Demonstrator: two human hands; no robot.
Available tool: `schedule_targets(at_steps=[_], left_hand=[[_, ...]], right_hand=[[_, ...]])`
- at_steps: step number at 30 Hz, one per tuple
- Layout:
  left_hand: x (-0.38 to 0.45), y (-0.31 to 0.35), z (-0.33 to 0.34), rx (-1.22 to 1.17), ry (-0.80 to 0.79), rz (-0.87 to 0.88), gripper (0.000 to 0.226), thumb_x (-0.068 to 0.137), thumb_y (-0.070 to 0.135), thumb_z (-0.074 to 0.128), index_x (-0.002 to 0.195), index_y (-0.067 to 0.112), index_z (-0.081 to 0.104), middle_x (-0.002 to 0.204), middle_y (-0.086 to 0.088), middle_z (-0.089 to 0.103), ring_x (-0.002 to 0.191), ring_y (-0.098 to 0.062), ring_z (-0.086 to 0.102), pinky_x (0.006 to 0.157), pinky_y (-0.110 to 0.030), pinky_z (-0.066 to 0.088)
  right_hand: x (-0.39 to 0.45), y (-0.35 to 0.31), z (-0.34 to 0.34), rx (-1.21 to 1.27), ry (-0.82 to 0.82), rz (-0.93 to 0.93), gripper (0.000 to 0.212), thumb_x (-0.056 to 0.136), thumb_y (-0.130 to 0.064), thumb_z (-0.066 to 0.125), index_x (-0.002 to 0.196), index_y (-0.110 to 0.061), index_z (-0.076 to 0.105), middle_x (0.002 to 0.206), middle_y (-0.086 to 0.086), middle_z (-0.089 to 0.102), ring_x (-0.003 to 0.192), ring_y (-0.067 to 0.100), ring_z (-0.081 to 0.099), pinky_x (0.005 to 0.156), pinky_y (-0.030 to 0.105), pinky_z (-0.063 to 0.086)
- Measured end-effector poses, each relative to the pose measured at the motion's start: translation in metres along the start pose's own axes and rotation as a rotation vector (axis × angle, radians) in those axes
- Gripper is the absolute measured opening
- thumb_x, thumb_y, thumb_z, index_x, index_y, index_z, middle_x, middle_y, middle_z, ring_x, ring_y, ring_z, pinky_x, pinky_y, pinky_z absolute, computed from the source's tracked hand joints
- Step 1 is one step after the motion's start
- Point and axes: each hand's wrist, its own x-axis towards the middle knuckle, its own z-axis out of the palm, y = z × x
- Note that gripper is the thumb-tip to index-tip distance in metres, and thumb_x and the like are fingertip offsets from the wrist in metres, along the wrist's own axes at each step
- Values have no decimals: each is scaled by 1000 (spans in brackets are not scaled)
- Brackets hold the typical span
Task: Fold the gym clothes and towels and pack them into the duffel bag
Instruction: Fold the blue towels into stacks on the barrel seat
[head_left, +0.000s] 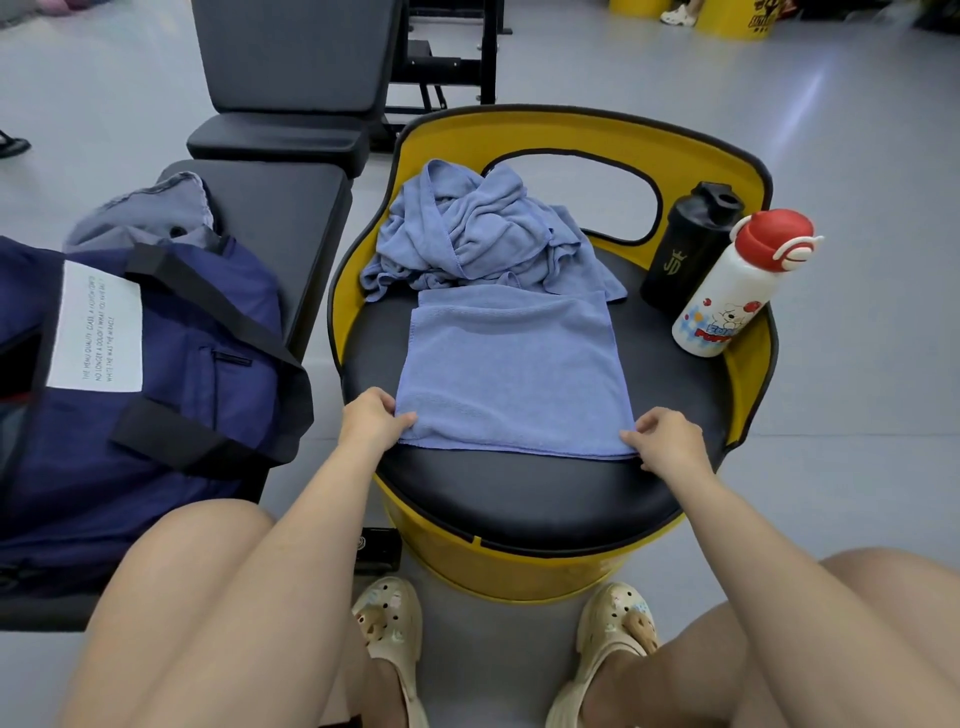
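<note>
At the far left we see a navy duffel bag (156, 374) lying on a black padded bench (291, 208), its white label facing up and black straps crossing its side. A grey garment (150, 213) sits bunched at the bag's far end, touching it. The bench runs away from us over a pale grey, glossy floor (857, 156), and dark metal gym frames (447, 57) stand farther back.

Our left hand (371, 418) pinches the near left corner of a blue towel (511, 369), thumb on top of the cloth. This towel lies flat and folded into a neat rectangle on the black cushion of a round seat (519, 499) with a yellow drum body and a yellow backrest. Just behind it, touching its far edge, a second blue towel (467, 234) lies in a crumpled heap against the backrest.

Our right hand (667, 439) pinches the near right corner of the folded towel in the same way. Further right, on the seat's far edge, a black shaker bottle (685, 249) stands beside a white bottle (737, 291) with a red cap and cartoon print; the two are touching or nearly so. Yellow drums (737, 21) show at the room's far right.
</note>
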Motion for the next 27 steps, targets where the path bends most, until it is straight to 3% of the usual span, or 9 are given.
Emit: schedule_targets(at_steps=[4, 9, 11, 14, 17, 20, 23, 27], left_hand=[[-7, 2, -1, 57, -22, 5, 25, 89, 24, 65, 96, 11, 45, 100, -5, 50, 91, -19, 45, 76, -29, 36], [-9, 5, -4, 49, -147, 23, 33, 96, 29, 53, 122, 9, 51, 123, -8, 54, 110, -28, 51, 86, -34, 40], [-10, 5, -3, -46, -159, 18, 27, 96, 26, 53, 118, 11, 51, 120, -10, 56, 100, -26, 51, 86, -37, 44], [-12, 6, -3, -203, -155, -11, 16, 95, 20, 55, 109, 15, 47, 112, -9, 55, 94, -22, 50, 69, -30, 46], [-14, 6, -2, -250, -134, -22, 14, 96, 18, 54, 107, 16, 45, 103, -8, 52, 80, -18, 47, 57, -24, 38], [-15, 1, 1, -288, -115, -42, 11, 96, 19, 53, 104, 14, 47, 100, -8, 54, 80, -19, 52, 57, -24, 39], [-15, -3, 1, -335, -78, -77, 7, 95, 17, 54, 92, 13, 51, 99, -8, 58, 84, -21, 57, 57, -24, 42], [-16, -10, 0, -274, -77, -98, 21, 92, 17, 61, 75, 15, 48, 87, -7, 60, 70, -16, 57, 55, -24, 42]], right_hand=[[-1, -2, -1, 4, -58, 15, 15, 89, -19, 67, 89, -11, 54, 93, 12, 62, 74, 24, 61, 78, 39, 55], [-2, -3, -1, -58, -135, -8, 17, 91, -22, 63, 99, -14, 51, 98, 6, 57, 73, 21, 56, 72, 35, 53], [-2, -3, 1, -21, -119, -28, 15, 90, -19, 62, 100, -14, 51, 101, 7, 58, 74, 22, 59, 78, 38, 56], [-2, -5, 2, 78, -112, -31, 14, 90, -10, 59, 101, -12, 50, 106, 9, 58, 65, 20, 60, 63, 28, 53], [-2, -3, 2, 130, -90, -20, 13, 90, -10, 60, 100, -12, 50, 107, 12, 60, 68, 21, 59, 55, 24, 47], [-3, -3, 3, 202, -70, -7, 12, 93, -18, 59, 101, -12, 53, 105, 13, 59, 65, 19, 57, 64, 29, 53], [-3, -2, 2, 261, -17, 29, 11, 95, -21, 57, 100, -11, 57, 101, 9, 58, 62, 16, 57, 85, 40, 55], [-3, 4, -1, 257, -7, 49, 9, 93, -17, 60, 96, -8, 59, 97, 9, 59, 60, 15, 57, 87, 41, 55]])
